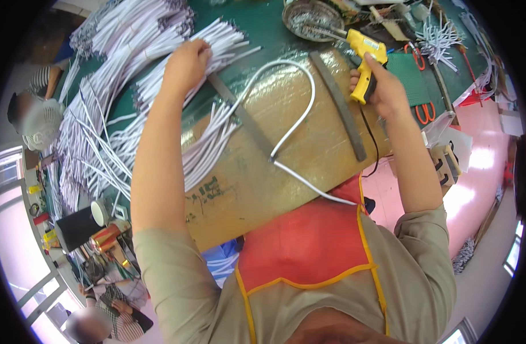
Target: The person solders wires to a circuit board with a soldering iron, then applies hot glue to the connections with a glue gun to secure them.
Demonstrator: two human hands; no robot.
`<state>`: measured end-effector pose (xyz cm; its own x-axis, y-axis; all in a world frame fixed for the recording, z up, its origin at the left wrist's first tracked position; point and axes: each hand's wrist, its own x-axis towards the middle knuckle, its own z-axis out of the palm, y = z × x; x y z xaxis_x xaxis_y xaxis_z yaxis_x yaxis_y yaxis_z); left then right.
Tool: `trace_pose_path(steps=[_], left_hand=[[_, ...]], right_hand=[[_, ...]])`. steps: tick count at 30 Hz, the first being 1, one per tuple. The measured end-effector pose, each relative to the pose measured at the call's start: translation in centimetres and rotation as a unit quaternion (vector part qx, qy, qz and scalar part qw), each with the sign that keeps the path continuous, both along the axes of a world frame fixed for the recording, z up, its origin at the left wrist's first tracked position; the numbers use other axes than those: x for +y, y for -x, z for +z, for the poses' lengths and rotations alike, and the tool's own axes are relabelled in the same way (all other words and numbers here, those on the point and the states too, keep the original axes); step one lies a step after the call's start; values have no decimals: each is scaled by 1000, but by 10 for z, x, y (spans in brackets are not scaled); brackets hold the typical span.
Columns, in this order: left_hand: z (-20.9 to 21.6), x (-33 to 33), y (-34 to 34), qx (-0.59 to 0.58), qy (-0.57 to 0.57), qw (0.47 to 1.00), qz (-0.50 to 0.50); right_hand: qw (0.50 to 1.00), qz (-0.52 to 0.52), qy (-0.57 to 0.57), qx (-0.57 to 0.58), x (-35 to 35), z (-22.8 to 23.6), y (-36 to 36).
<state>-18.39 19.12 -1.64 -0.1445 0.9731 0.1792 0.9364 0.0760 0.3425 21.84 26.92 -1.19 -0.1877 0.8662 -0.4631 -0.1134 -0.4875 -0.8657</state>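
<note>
Yellow glue gun [368, 47] is filling the closed right hand [386, 87], nozzle [339, 32] over a dish [289, 30], perhaps for drips; curled left hand [185, 64] is touching white cables [224, 38], hold unclear.

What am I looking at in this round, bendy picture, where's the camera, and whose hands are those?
There is no machine here: the bare arms belong to the person wearing the camera. It sits on their head and looks down, and its wide fisheye lens bends straight edges. The red apron at the bottom is on the wearer.

Their right hand grips a yellow gun-shaped tool. Their left hand is at a heap of thin white strands; whether it grips any is hard to tell. Between the hands, a looped white cord and two flat dark bars lie over a brownish board.
</note>
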Motion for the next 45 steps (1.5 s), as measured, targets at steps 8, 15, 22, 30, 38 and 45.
trace_pose_path(steps=[8, 15, 22, 30, 38, 45], left_hand=[[3, 5, 2, 36, 13, 999, 0], [55, -39, -36, 18, -233, 970, 68], [94, -126, -101, 40, -117, 992, -5], [47, -194, -130, -170, 26, 985, 11], [15, -207, -149, -213, 15, 976, 30], [18, -209, -160, -149, 36, 987, 44]], right_hand=[[930, 109, -129, -327, -10, 13, -14], [868, 200, -282, -357, -86, 17, 1], [923, 355, 140, -43, -123, 6, 55], [924, 365, 51, -98, -115, 3, 81], [868, 464, -96, -146, -95, 4, 100], [883, 446, -94, -109, -99, -1, 101]])
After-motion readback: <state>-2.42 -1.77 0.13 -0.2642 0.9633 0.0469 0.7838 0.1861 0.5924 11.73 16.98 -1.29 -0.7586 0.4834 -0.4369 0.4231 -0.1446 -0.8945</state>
